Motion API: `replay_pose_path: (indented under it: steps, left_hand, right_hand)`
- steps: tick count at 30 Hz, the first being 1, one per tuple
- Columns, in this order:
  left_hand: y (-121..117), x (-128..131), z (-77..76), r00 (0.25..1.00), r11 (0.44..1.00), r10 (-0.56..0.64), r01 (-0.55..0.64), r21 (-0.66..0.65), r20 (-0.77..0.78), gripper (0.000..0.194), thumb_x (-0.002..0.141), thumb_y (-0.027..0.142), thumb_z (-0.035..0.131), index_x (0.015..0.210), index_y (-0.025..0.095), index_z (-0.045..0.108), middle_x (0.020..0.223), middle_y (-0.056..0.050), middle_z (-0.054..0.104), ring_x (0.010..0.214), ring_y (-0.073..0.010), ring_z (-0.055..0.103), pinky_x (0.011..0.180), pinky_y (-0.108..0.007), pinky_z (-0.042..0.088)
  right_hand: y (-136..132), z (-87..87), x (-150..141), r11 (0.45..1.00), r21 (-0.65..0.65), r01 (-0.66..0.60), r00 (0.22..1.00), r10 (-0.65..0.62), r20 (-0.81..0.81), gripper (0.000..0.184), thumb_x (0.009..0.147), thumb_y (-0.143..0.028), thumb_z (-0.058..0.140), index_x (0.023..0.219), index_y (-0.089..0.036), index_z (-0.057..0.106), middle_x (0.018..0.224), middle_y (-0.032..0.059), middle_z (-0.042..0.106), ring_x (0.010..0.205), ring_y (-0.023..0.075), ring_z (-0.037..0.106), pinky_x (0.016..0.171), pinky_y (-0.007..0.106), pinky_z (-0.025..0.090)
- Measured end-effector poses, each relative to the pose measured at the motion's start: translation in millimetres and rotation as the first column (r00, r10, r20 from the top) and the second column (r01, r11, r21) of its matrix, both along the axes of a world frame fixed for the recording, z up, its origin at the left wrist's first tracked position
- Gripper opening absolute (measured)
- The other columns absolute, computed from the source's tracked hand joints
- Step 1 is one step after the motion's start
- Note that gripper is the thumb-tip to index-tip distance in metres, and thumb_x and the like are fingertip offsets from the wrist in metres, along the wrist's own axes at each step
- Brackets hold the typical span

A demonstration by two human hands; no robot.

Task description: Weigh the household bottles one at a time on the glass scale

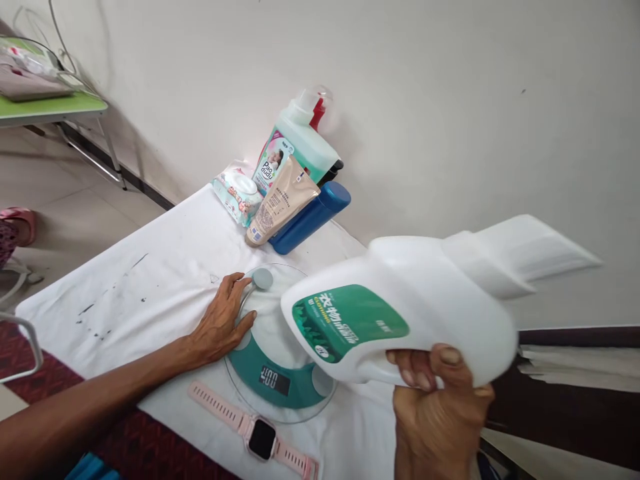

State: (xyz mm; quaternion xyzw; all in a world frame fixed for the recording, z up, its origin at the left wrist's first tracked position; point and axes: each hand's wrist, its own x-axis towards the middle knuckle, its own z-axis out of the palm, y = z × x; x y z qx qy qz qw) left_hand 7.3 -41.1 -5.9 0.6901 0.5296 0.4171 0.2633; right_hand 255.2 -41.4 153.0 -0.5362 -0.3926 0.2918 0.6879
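Note:
A large white detergent bottle (430, 280) with a green label is tilted in the air, its cap end toward the right. The fingers of my right hand (440, 400) are wrapped round its handle. Under the bottle's base end lies a round glass scale (250, 360) with a green band and a lit display, whose digits are hard to read. My left hand (225, 320) rests at the scale's left edge, fingers apart, touching the glass. Just in front of the scale, a pink-strapped smartwatch (261, 437) lies face up on the white cloth.
On the white-covered table (165, 267), by the wall, stand a green liquid bottle (305, 143), a beige tube (285, 200), a blue bottle (313, 217) and a wipes pack (237, 193). A green-topped table (55, 107) is at far left. A person's foot (23, 220) shows at the left edge.

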Motion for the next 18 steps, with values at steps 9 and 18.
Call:
replay_pose_path:
  steps: [9,18]
  left_hand:
    - [0,1,-5.1,0.999,1.000,-0.016,0.016,-0.009,0.033,0.058,0.098,0.025,0.057,0.150,0.024,0.032,0.149,-0.019,0.038,0.136,-0.0367,0.051,0.109,-0.064,0.052]
    - [4,-5,-2.8,0.999,0.999,-0.051,0.051,-0.001,0.013,0.057,0.099,0.032,0.058,0.150,0.025,0.033,0.149,-0.017,0.039,0.136,-0.0346,0.051,0.114,-0.064,0.048]
  right_hand:
    - [-11,-29.3,-23,0.988,0.080,-0.131,0.991,0.131,0.017,0.053,0.066,-0.038,0.091,0.045,-0.020,0.045,0.039,-0.0094,0.036,0.035,0.0064,0.038,0.046,0.026,0.046]
    - [-9,-76.1,23,0.996,0.058,0.067,0.994,-0.062,-0.095,0.053,0.089,-0.075,0.051,0.089,-0.024,0.067,0.089,0.0052,0.068,0.092,0.0260,0.068,0.073,0.042,0.061]
